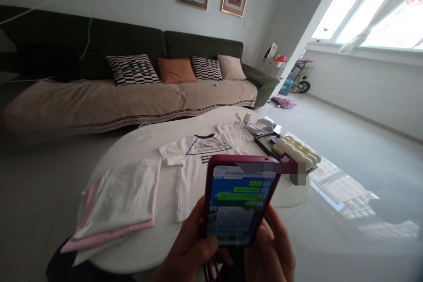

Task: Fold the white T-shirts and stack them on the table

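Both my hands hold a phone in a dark red case, upright in front of me, its screen lit with a chat. My left hand wraps the phone's left edge, thumb on the lower screen. My right hand grips the right edge from below. Behind the phone a white T-shirt with a dark triangle print lies spread flat on a white oval table. A folded stack of white and pink cloth rests on the table's left side.
A tray with pale rounded items and small white things sits at the table's right end. A long dark sofa with patterned cushions runs behind. Glossy floor lies to the right, with windows and clutter in the far corner.
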